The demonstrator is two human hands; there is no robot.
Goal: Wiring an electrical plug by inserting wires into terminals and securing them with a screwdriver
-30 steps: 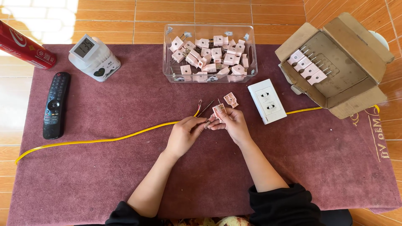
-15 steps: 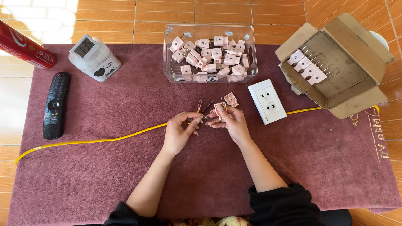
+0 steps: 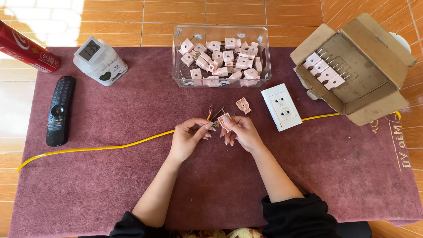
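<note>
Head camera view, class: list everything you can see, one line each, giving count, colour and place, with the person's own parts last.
mat: one, maroon, over the tiled floor.
cable: one, yellow, across the mat.
plug half: one, pink, in the right hand.
loose plug half: one, pink, just beyond the hands.
clear bin: one, top centre, full of pink plug parts.
cardboard box: one, brown, top right, four pink plugs inside.
wall socket: one, white, right of the hands.
remote: one, black, left.
clock: one, white, top left.
can: one, red, top left corner.
left hand: pinches the cable end.
right hand: grip on the plug half.
</note>
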